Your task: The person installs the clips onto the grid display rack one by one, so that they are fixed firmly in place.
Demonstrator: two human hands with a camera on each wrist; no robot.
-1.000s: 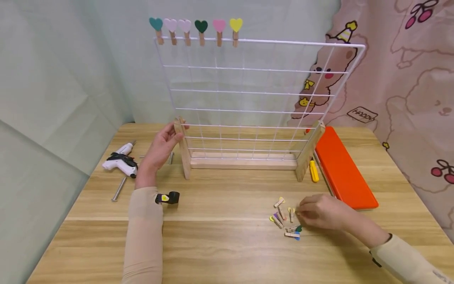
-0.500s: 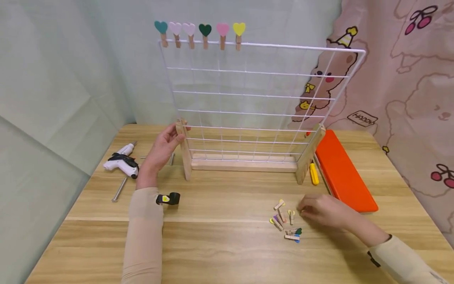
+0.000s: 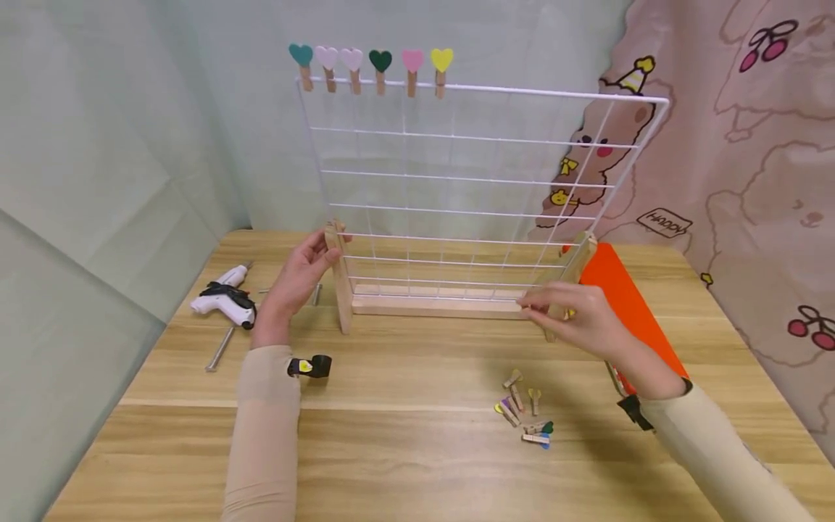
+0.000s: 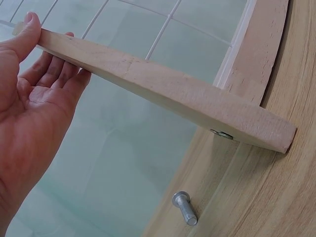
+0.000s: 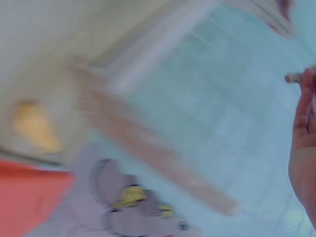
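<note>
A white wire grid rack point(image 3: 457, 177) stands upright in a wooden base on the table. My left hand point(image 3: 303, 272) holds the top of its left wooden post point(image 4: 163, 89), thumb on one side and fingers on the other. My right hand point(image 3: 574, 315) is raised in front of the right end of the base. Between its thumb and fingertips it pinches a small wooden clothespin point(image 5: 294, 78), mostly hidden by the fingers. Clothespins with hearts, among them a dark green one point(image 3: 380, 64) and a yellow one point(image 3: 441, 65), line the left part of the grid's top bar.
Several loose heart clothespins point(image 3: 535, 401) lie on the table point(image 3: 404, 435) below my right hand. At the right is an orange-red case point(image 3: 636, 304), with a yellow handle point(image 5: 35, 126) beside it. A white glue gun point(image 3: 225, 297) and bolts point(image 4: 185, 207) lie at the left.
My right hand has lifted from beside the loose clothespins and moved up towards the rack with a clothespin. My left hand stays on the post. The head view has shifted slightly.
</note>
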